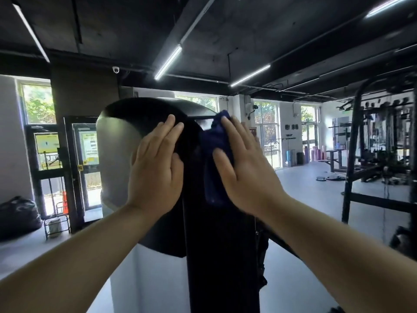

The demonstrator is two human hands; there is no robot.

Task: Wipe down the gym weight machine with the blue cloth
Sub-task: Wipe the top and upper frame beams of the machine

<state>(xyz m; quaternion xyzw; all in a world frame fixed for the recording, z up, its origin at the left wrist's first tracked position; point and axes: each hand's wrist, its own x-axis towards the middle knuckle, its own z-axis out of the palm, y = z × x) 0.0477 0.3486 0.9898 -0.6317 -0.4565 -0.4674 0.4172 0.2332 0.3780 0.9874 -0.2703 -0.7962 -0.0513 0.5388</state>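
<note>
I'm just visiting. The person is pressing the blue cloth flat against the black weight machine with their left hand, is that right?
Not quite. The head view shows the right hand pressing the blue cloth flat against the black weight machine. The left hand lies bare on the machine, with no cloth under it.

Opens onto a gym hall under a black ceiling (112, 23) lit by slanted strip lights (168, 62). Has pale grey floor (304, 188) far right, tall windows (266, 116) along the far wall showing green foliage, glass doors (85, 159) far left. Holds black weight racks (383, 143) on the right, rolled mats (316, 153) by the far wall, a dark bag (18, 213) near left.
</note>
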